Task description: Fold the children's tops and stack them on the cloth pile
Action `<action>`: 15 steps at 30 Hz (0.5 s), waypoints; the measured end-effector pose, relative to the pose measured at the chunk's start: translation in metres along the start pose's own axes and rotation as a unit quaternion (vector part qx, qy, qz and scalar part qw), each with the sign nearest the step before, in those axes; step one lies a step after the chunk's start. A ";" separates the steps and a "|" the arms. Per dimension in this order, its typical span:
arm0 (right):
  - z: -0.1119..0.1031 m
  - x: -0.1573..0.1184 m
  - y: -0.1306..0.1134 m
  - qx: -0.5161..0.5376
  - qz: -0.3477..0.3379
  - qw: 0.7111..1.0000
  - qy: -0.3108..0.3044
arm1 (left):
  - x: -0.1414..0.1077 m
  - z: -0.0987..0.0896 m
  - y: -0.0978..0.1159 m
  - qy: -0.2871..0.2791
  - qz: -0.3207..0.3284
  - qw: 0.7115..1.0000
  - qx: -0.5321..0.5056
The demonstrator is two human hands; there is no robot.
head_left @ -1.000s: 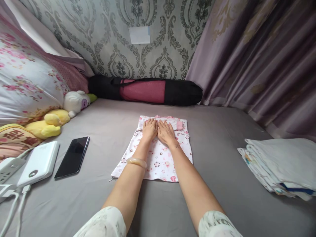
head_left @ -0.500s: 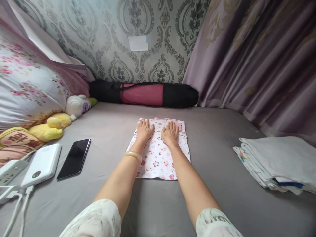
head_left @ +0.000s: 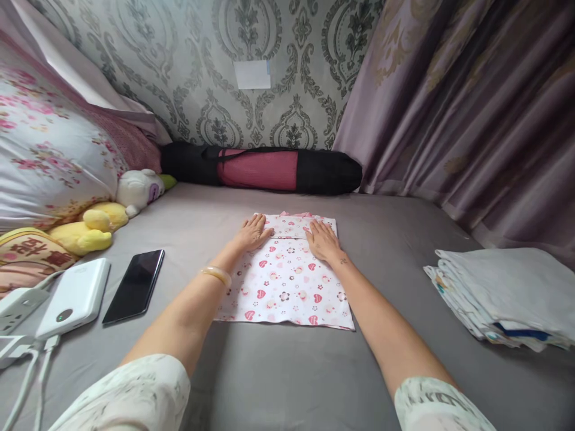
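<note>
A white garment [head_left: 287, 281] with pink hearts and flowers lies folded flat on the grey bed sheet [head_left: 287, 377]. Its far edge is turned over into a band, with a bit of pink trim sticking out behind. My left hand [head_left: 254, 232] lies flat on the far left corner, fingers stretched out. On the far right part of the same cloth rests my right hand [head_left: 324, 240], palm down and fingers extended. Neither hand grips anything.
To the left lie a black phone [head_left: 136, 287], a white power bank [head_left: 74, 297] with cables and plush toys [head_left: 85, 230]. A black and red long bag [head_left: 258, 169] lies along the wall. Folded white cloths [head_left: 507, 293] are stacked at the right.
Both hands have slid apart over the cloth, the left one to the left and the right one to the right. More of the cloth's middle and lower corners now shows.
</note>
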State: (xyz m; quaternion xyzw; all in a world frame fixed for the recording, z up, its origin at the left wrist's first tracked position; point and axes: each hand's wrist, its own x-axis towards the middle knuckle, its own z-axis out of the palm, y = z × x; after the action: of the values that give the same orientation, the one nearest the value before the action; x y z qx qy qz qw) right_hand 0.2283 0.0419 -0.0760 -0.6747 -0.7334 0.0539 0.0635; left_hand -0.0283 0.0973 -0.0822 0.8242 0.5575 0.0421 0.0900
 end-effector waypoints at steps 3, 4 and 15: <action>-0.004 -0.001 0.011 0.025 -0.038 0.999 -0.020 | 0.001 0.002 -0.007 -0.004 0.001 1.000 -0.010; -0.005 -0.001 0.014 0.031 -0.047 0.998 -0.023 | 0.002 0.003 -0.008 -0.005 -0.001 1.000 -0.010; -0.017 -0.002 0.006 0.014 -0.036 0.998 -0.042 | 0.007 -0.012 -0.003 -0.037 0.011 0.999 0.014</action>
State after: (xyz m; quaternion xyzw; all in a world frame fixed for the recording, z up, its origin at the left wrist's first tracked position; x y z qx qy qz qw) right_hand 0.2374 0.0407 -0.0598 -0.6442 -0.7583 0.0901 0.0441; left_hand -0.0306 0.1062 -0.0709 0.8325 0.5451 0.0046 0.0991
